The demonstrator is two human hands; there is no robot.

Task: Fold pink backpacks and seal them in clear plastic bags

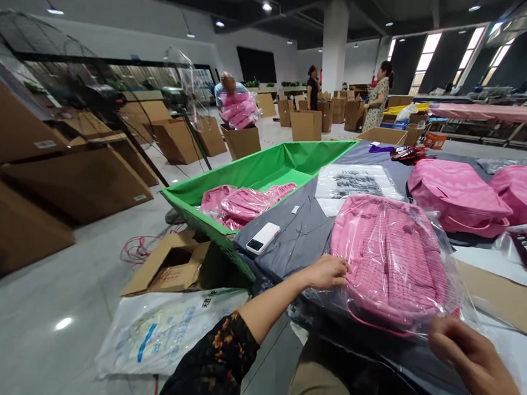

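Gripped at both near corners, the clear plastic bag (448, 279) is held by the left hand (328, 272), whose fingers are pinched on its near left edge, and by the right hand (461, 347), which is closed over the near right edge of the film. Beneath it all, the grey-covered table (297, 236) carries the work, with the bag lying flat near its front edge. To the left, a green bin (266, 167) is set against the table, and several bagged pink packs (245, 203) are already seen lying in it, so a part of the batch can be judged finished. At the far right of the table, two more pink backpacks (459, 195) are seen without clear film over them and look as yet unbagged, which suggests that more of the same work is left. Inside the held bag, the pink backpack (391, 256) is fully enclosed as far as can be seen, so the bagging of this piece appears nearly complete; whether the open end has been sealed or folded cannot be told. A printed plastic sheet (356, 183) is laid beyond the bag. Smallest of all, a white phone-like device (263, 237) rests on the grey cloth, just left of the left hand and apart from it.
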